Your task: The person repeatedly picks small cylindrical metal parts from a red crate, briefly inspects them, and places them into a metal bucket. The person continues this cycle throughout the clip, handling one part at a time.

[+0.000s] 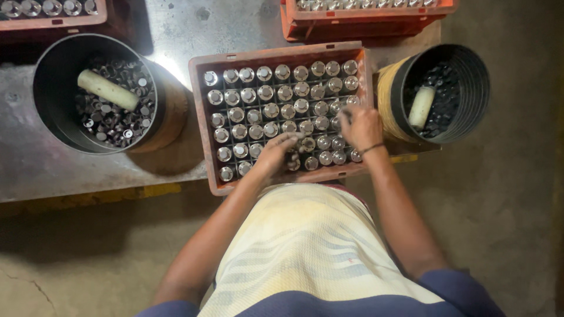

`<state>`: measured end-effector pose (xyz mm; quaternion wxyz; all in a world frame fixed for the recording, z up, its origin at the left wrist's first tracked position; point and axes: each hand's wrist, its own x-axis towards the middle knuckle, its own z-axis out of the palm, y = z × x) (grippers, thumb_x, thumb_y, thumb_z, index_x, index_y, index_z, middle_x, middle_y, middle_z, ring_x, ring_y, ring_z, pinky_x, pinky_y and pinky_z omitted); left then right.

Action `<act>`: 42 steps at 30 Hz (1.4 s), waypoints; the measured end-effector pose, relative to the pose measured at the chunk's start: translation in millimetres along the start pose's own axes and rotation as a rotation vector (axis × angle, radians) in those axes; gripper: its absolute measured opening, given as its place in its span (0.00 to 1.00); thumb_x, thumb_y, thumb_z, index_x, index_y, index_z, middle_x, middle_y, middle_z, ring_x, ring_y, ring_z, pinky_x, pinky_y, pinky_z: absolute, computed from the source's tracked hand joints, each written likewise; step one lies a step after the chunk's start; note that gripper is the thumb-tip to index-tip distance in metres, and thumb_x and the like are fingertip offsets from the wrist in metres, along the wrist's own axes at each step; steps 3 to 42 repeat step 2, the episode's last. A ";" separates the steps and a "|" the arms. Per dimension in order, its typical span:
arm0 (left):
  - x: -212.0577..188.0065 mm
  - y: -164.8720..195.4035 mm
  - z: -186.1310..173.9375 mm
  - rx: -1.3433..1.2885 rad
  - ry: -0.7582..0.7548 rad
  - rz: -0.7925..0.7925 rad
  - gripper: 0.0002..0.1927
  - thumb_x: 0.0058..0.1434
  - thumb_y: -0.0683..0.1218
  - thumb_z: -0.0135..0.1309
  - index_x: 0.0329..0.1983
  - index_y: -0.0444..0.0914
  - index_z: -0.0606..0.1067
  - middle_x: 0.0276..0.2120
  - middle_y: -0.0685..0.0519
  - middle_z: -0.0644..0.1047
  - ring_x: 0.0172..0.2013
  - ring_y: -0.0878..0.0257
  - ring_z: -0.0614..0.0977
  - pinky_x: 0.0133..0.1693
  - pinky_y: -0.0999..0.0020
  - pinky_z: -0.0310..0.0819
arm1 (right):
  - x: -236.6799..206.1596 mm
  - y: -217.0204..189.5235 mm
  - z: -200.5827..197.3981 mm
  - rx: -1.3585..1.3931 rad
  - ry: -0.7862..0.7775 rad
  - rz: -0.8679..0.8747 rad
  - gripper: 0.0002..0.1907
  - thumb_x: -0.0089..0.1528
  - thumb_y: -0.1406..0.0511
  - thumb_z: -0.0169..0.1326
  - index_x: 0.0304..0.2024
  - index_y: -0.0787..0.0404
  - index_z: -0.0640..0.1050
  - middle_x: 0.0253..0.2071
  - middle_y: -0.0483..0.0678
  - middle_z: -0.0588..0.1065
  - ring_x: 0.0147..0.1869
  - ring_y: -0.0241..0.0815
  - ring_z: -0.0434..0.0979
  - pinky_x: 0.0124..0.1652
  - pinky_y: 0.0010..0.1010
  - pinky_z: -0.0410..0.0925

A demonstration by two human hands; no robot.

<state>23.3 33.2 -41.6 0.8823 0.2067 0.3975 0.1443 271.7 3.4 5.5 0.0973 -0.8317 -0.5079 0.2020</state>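
The left hand (281, 148) reaches into the near rows of the orange crate (202, 111), fingers drawn together, pinching a small metal cylinder (294, 157) among the others. The right hand (360, 126) rests at the crate's right side, fingers curled down onto the cylinders; whether it grips one I cannot tell. Most grid cells of the crate hold upright cylinders, with a few near cells by the left hand looking unfilled, so the crate seems nearly full. Both forearms stretch forward from the body, elbows bent outward. On the desk (35, 164), a black bucket on the left (53, 111) and another on the right (470, 88) each hold loose cylinders and a pale rod.
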 end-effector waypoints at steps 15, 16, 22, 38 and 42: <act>-0.9 1.0 2.3 0.027 0.007 -0.041 0.14 0.70 0.43 0.46 0.56 0.39 0.74 0.36 0.54 0.78 0.30 0.68 0.76 0.30 0.74 0.72 | 6.8 18.9 15.3 0.045 0.170 -0.121 0.09 0.66 0.60 0.59 0.44 0.56 0.84 0.39 0.53 0.82 0.39 0.50 0.84 0.47 0.30 0.70; -0.9 1.0 2.3 0.027 0.007 -0.041 0.14 0.70 0.43 0.46 0.56 0.39 0.74 0.36 0.54 0.78 0.30 0.68 0.76 0.30 0.74 0.72 | 6.8 18.9 15.3 0.045 0.170 -0.121 0.09 0.66 0.60 0.59 0.44 0.56 0.84 0.39 0.53 0.82 0.39 0.50 0.84 0.47 0.30 0.70; -0.9 1.0 2.3 0.027 0.007 -0.041 0.14 0.70 0.43 0.46 0.56 0.39 0.74 0.36 0.54 0.78 0.30 0.68 0.76 0.30 0.74 0.72 | 6.8 18.9 15.3 0.045 0.170 -0.121 0.09 0.66 0.60 0.59 0.44 0.56 0.84 0.39 0.53 0.82 0.39 0.50 0.84 0.47 0.30 0.70; -0.9 1.0 2.3 0.027 0.007 -0.041 0.14 0.70 0.43 0.46 0.56 0.39 0.74 0.36 0.54 0.78 0.30 0.68 0.76 0.30 0.74 0.72 | 6.8 18.9 15.3 0.045 0.170 -0.121 0.09 0.66 0.60 0.59 0.44 0.56 0.84 0.39 0.53 0.82 0.39 0.50 0.84 0.47 0.30 0.70; -0.9 1.0 2.3 0.027 0.007 -0.041 0.14 0.70 0.43 0.46 0.56 0.39 0.74 0.36 0.54 0.78 0.30 0.68 0.76 0.30 0.74 0.72 | 6.8 18.9 15.3 0.045 0.170 -0.121 0.09 0.66 0.60 0.59 0.44 0.56 0.84 0.39 0.53 0.82 0.39 0.50 0.84 0.47 0.30 0.70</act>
